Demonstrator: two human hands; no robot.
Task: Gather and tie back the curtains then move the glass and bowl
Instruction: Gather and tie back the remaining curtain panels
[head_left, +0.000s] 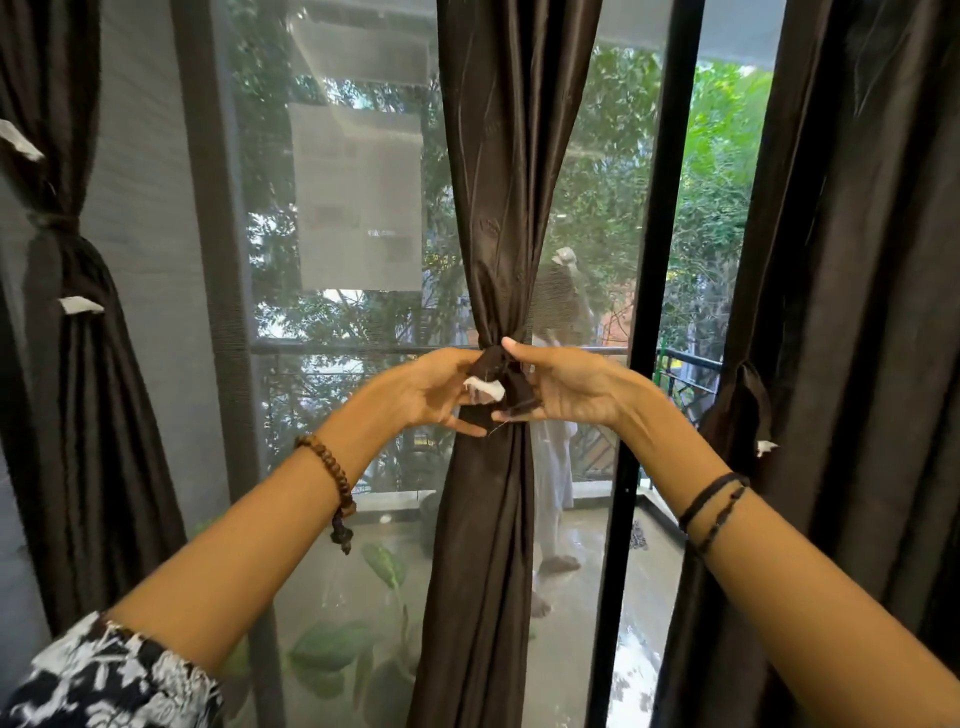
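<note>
A dark brown middle curtain hangs gathered into a narrow bunch in front of the window. A dark tie-back with a white tag wraps its waist. My left hand pinches the tie-back from the left. My right hand pinches it from the right, thumb up against the knot. A left curtain is bunched and bound by its own tie. At the right hangs a third curtain with a loose tie-back on its edge. No glass or bowl is in view.
Behind the curtains stands a mesh-screened sliding window with a dark frame. Beyond it are a balcony with a railing, a person in white clothes and green plant leaves low down.
</note>
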